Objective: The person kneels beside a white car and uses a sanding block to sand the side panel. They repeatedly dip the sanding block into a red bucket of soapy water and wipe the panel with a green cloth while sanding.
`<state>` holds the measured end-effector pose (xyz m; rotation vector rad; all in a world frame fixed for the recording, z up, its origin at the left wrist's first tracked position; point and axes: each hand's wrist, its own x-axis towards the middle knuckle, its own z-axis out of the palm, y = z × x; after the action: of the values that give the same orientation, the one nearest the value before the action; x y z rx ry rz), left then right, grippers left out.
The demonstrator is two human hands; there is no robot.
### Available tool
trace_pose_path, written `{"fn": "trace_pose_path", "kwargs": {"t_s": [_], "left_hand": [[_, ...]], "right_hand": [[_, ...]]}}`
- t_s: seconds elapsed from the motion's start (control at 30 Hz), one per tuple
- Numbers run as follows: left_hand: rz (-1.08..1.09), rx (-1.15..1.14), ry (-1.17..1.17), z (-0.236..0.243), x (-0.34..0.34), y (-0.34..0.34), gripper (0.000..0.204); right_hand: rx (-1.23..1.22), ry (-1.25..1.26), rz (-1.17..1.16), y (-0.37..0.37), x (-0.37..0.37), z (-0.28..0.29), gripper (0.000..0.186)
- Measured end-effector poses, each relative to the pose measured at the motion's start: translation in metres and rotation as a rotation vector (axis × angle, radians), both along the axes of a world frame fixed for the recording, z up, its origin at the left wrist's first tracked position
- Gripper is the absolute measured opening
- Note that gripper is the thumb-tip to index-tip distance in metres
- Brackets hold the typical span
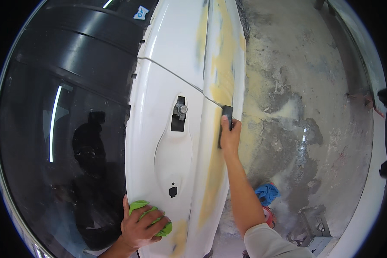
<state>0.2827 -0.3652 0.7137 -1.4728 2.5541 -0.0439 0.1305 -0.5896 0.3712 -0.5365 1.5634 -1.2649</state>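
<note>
A white car door [172,159] runs lengthwise before me, with yellowish filler patches [213,189] along its right side. My right hand [231,133] grips a dark sanding block [226,114], which lies against the filler strip just below the panel gap. Its underside is hidden. At the lower left my left hand [144,225] rests on the door, fingers curled over a bunched green cloth [138,205]. Between the hands lie the bare handle recess [172,155], a dark opening with a metal lock cylinder [182,109], and a smaller hole [173,191].
Dark window glass [51,129] borders the door on the left, reflecting a light strip. Right of the door is a grey, dust-streaked floor [275,86]. A blue cloth [267,193] hangs low beside my right arm, and a metal bracket-like piece [314,225] sits at the lower right.
</note>
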Motion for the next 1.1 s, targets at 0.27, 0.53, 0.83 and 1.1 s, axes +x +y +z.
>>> {"fn": "trace_pose_path", "kwargs": {"t_s": [0.27,0.53,0.83,1.1], "left_hand": [[-0.037,-0.072,-0.010,-0.005,0.002,0.002,0.046],[-0.056,-0.076,-0.014,-0.005,-0.004,0.001,0.040],[-0.088,-0.115,-0.038,-0.009,-0.006,-0.001,0.029],[-0.072,-0.141,-0.116,-0.011,0.000,0.008,0.024]], "right_hand": [[-0.147,0.137,0.035,0.026,0.003,-0.001,0.070],[-0.025,0.093,0.071,0.091,0.015,-0.040,0.065],[-0.165,0.052,0.002,0.040,0.004,-0.062,0.055],[-0.513,0.158,0.114,0.191,0.038,-0.060,0.068]]}}
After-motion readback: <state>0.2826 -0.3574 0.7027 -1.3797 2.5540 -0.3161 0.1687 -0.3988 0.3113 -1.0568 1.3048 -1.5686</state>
